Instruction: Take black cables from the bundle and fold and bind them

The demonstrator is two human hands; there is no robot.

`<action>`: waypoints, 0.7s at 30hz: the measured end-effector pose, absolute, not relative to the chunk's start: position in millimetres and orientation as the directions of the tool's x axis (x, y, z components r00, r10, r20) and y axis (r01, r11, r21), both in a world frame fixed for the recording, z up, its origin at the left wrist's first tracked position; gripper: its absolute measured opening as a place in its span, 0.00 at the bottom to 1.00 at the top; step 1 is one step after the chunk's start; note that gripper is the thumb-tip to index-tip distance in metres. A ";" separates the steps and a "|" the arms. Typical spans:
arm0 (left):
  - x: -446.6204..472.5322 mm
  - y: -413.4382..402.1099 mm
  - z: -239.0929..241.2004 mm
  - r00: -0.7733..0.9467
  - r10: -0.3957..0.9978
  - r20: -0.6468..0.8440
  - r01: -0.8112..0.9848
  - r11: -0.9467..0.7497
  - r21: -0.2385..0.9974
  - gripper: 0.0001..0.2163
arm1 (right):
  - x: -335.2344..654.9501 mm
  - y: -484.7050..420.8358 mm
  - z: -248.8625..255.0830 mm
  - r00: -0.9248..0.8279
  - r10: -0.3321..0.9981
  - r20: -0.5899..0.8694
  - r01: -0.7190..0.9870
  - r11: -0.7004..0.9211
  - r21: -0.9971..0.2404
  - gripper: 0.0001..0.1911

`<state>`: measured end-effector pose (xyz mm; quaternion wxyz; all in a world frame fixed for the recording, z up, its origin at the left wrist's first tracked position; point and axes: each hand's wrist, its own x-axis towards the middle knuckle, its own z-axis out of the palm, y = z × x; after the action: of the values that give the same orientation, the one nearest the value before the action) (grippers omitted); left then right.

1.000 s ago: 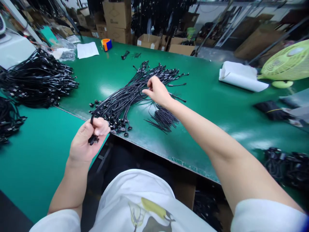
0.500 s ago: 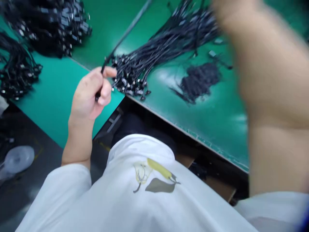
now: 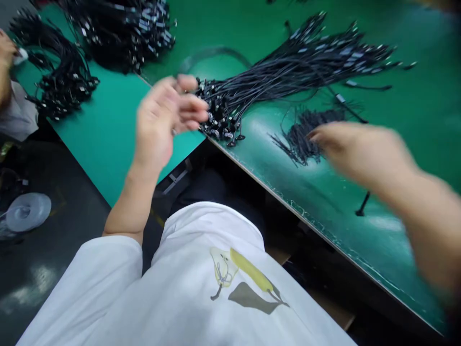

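My left hand (image 3: 167, 115) hovers over the table's front corner, beside the connector ends of a long bundle of black cables (image 3: 288, 72). Its fingers point right and are smeared by motion. A faint blurred arc of one cable (image 3: 216, 52) curves away from its fingertips. My right hand (image 3: 360, 149), also blurred, is low over the green table (image 3: 414, 120) with its fingers pointing left at a small heap of thin black ties (image 3: 306, 137). A single black cable end (image 3: 361, 209) shows just beneath that hand; I cannot tell whether the hand holds it.
Two more heaps of black cables (image 3: 118, 29) (image 3: 57, 79) lie on the left part of the table. Another person's hand (image 3: 5, 53) shows at the far left edge. A round pale base (image 3: 28, 211) stands on the dark floor. The table edge (image 3: 288, 204) runs diagonally before me.
The view has dropped toward my lap. My right hand came back from the far cable ends to the ties near the edge. My left hand lifted and its fist around the cable loosened.
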<state>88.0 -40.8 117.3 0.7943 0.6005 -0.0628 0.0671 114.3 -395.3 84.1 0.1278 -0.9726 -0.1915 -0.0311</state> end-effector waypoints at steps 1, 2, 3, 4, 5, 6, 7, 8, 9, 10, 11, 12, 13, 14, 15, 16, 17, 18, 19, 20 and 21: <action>82.9 -60.5 108.8 0.980 -0.057 0.192 -0.183 0.135 0.974 0.12 | 97.1 -383.8 84.1 0.893 0.442 0.087 0.451 -0.877 -0.167 0.09; 77.5 -79.7 99.4 0.965 -0.175 0.197 -0.198 0.017 0.980 0.13 | 80.3 -371.1 82.6 0.852 0.520 0.058 0.523 -0.845 -0.113 0.11; 72.4 -97.3 89.9 0.932 -0.310 0.189 -0.225 -0.085 0.971 0.13 | 65.6 -358.9 80.6 0.814 0.579 0.041 0.580 -0.810 -0.088 0.13; 68.1 -112.1 81.2 0.894 -0.412 0.173 -0.258 -0.159 0.953 0.13 | 54.2 -348.6 79.3 0.791 0.610 0.048 0.612 -0.785 -0.098 0.15; 65.0 -123.9 73.9 0.859 -0.491 0.145 -0.278 -0.210 0.937 0.13 | 46.4 -341.6 79.4 0.788 0.611 0.080 0.616 -0.780 -0.111 0.17; 63.4 -132.7 68.5 0.826 -0.553 0.107 -0.284 -0.245 0.927 0.12 | 41.6 -338.8 80.9 0.799 0.589 0.120 0.601 -0.790 -0.124 0.18; 63.3 -138.9 65.2 0.799 -0.597 0.064 -0.271 -0.263 0.926 0.12 | 39.1 -340.2 83.6 0.818 0.553 0.158 0.573 -0.807 -0.144 0.18; 64.7 -143.2 63.8 0.770 -0.638 0.016 -0.236 -0.261 0.936 0.13 | 37.9 -345.4 87.1 0.839 0.510 0.188 0.539 -0.824 -0.173 0.18; 67.0 -146.2 64.0 0.733 -0.680 -0.031 -0.178 -0.235 0.956 0.13 | 37.1 -353.3 90.6 0.859 0.469 0.205 0.507 -0.836 -0.211 0.18; 69.8 -148.5 65.5 0.685 -0.725 -0.072 -0.094 -0.186 0.978 0.14 | 36.2 -363.1 93.8 0.877 0.432 0.211 0.477 -0.840 -0.259 0.18; 72.6 -150.4 67.7 0.634 -0.766 -0.105 0.015 -0.123 0.992 0.14 | 34.9 -373.6 96.3 0.891 0.403 0.210 0.452 -0.835 -0.315 0.17; 75.1 -152.0 70.5 0.588 -0.798 -0.131 0.139 -0.059 0.988 0.14 | 33.4 -384.3 97.7 0.902 0.381 0.205 0.432 -0.819 -0.378 0.16; 77.0 -153.3 73.5 0.551 -0.820 -0.156 0.264 -0.006 0.965 0.14 | 31.7 -394.6 98.0 0.911 0.362 0.198 0.412 -0.795 -0.444 0.15; 78.4 -154.5 76.5 0.524 -0.832 -0.183 0.373 0.031 0.927 0.14 | 30.0 -404.3 97.1 0.921 0.340 0.190 0.389 -0.771 -0.505 0.15; 79.4 -155.3 79.4 0.511 -0.833 -0.213 0.460 0.055 0.886 0.14 | 28.5 -413.4 95.1 0.932 0.312 0.183 0.360 -0.751 -0.553 0.15; 80.1 -155.9 82.1 0.503 -0.829 -0.243 0.526 0.071 0.848 0.13 | 27.1 -421.8 91.9 0.944 0.281 0.176 0.329 -0.741 -0.585 0.15; 80.7 -156.1 84.4 0.504 -0.821 -0.269 0.576 0.088 0.812 0.12 | 25.9 -429.5 87.8 0.953 0.251 0.168 0.301 -0.741 -0.601 0.15; 81.3 -155.9 86.5 0.510 -0.810 -0.290 0.617 0.110 0.780 0.12 | 24.9 -436.7 83.0 0.961 0.226 0.161 0.277 -0.746 -0.605 0.15; 81.9 -155.2 88.3 0.525 -0.794 -0.307 0.648 0.138 0.749 0.11 | 23.9 -443.4 77.7 0.966 0.206 0.154 0.258 -0.754 -0.604 0.15; 82.5 -154.2 90.0 0.545 -0.775 -0.321 0.671 0.173 0.721 0.11 | 23.0 -449.4 72.2 0.971 0.186 0.148 0.238 -0.760 -0.605 0.15; 83.2 -152.9 91.4 0.572 -0.750 -0.332 0.685 0.214 0.696 0.11 | 22.0 -454.8 66.8 0.977 0.162 0.142 0.215 -0.762 -0.611 0.16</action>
<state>83.2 -152.9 91.4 0.7783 0.4245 -0.0381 -0.4611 22.0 -454.8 66.8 0.3300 -0.9378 -0.1004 -0.0406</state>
